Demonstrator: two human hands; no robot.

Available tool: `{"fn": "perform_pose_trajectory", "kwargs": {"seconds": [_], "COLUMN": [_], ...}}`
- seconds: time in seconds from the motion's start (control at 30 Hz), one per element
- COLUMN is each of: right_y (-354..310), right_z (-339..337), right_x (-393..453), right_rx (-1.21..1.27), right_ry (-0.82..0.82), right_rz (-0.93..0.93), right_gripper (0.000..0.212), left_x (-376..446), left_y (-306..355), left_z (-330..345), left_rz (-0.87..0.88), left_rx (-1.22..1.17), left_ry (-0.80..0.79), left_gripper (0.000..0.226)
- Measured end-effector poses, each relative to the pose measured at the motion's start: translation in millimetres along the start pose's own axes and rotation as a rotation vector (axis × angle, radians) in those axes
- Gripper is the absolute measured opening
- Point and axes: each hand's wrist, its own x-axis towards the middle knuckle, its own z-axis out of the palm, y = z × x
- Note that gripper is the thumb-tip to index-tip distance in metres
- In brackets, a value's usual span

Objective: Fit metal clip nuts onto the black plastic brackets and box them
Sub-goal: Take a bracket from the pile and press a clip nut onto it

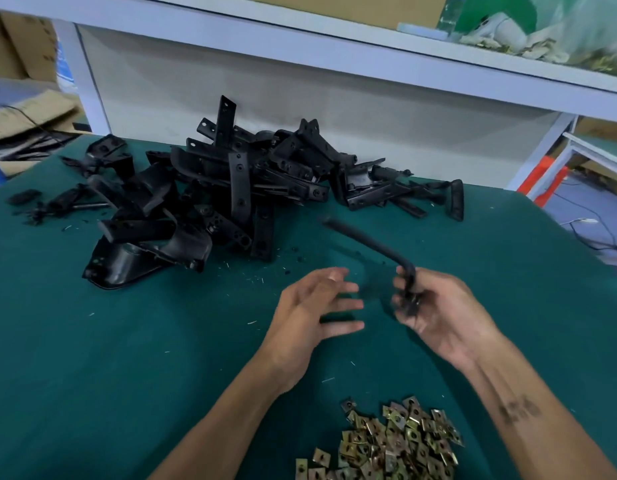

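Bracket [373, 249]: black, L-shaped, held off the counter [127, 358] in the right hand [435, 313]. Short leg sits down in the curled right fingers [402, 299]; long leg runs up and away to the left from them, free end pointing toward the bracket pile [231, 188]. Image blurred here, so the exact grip and any clip seat are not readable.

Left hand [314, 306]: just left of the right fingers, apart from the bracket, fingers spread and nearly straight, holding nothing. Its fingertips point at the gripped end.

Clip nuts [386, 445]: brass-coloured heap on the counter, below both hands, toward the wrists and a little nearer the right forearm.

Judgement: the bracket carries no nut that I can see; the empty left hand is the free one to fetch a nut, a reach back toward the body.

No box in view.
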Motion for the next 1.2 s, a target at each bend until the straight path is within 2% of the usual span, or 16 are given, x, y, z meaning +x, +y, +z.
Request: {"fn": "perform_pose_trajectory", "kwargs": {"seconds": [0.1, 0.17, 0.23, 0.3, 0.4, 0.5, 0.57, 0.67, 0.7, 0.77, 0.83, 0.9, 1.0, 1.03, 1.13, 1.2], "right_y": [1.1, 7.2, 14.5, 21.2, 29.3, 30.1, 31.0, 31.2, 29.9, 28.0, 31.4, 37.2, 44.4, 45.6, 48.2, 47.4], "right_z": [4.4, 6.2, 6.4, 2.0, -6.0, -7.9, -7.1, -5.1, -3.3, 2.3, 11.3, 23.7, 33.2, 35.3, 35.4, 30.1], "right_x": [-23.3, -29.1, -31.7, -31.5, -29.3, -29.2, -30.7, -36.6, -40.8, -50.1, -55.7, -56.5, -55.6, -57.2, -60.0, -59.8], "right_rx": [0.055, 0.008, -0.262, -0.628, -1.006, -1.126, -1.093, -0.835, -0.730, -0.588, -0.633, -0.621, -0.405, -0.347, -0.366, -0.573], "right_ry": [-0.147, -0.108, 0.028, 0.111, 0.105, 0.141, 0.163, 0.114, 0.037, -0.167, -0.286, -0.263, -0.176, -0.187, -0.312, -0.305], "right_rz": [-0.040, -0.268, -0.683, -1.022, -1.220, -1.248, -1.171, -0.966, -0.874, -0.652, -0.575, -0.579, -0.503, -0.474, -0.391, -0.435], "right_gripper": [0.023, 0.025, 0.038, 0.036, 0.034, 0.026, 0.025, 0.030, 0.023, 0.034, 0.035, 0.034, 0.028, 0.027, 0.020, 0.027], "left_x": [-2.4, -2.3, -3.2, -4.3, -5.6, -5.6, -2.8, 4.7, 6.9, 7.1, 4.2, 2.8, 2.4, 0.7, -8.4, -10.0], "left_y": [-0.1, 1.3, 4.8, 9.5, 11.8, 5.2, 0.6, 5.1, 7.0, 9.9, 8.6, 9.0, 11.7, 12.9, 13.8, 11.8], "left_z": [4.8, 2.1, 0.0, -0.3, -3.3, 3.0, 8.1, 6.7, 3.5, -0.6, -0.7, 1.4, -0.5, -2.2, 1.2, 6.6], "left_rz": [-0.146, -0.215, -0.278, -0.346, -0.340, -0.204, -0.087, 0.102, 0.163, 0.235, 0.274, 0.268, 0.142, 0.082, -0.040, -0.032], "left_rx": [-0.086, -0.124, -0.193, -0.278, -0.222, -0.106, -0.075, -0.111, -0.115, -0.091, -0.087, -0.142, -0.337, -0.309, -0.046, -0.026], "left_ry": [-0.143, -0.247, -0.371, -0.447, -0.448, -0.346, -0.156, 0.090, 0.140, 0.191, 0.182, 0.188, 0.135, 0.084, -0.121, -0.106], "left_gripper": [0.072, 0.081, 0.096, 0.105, 0.099, 0.056, 0.026, 0.019, 0.021, 0.027, 0.027, 0.026, 0.068, 0.072, 0.057, 0.039]}}
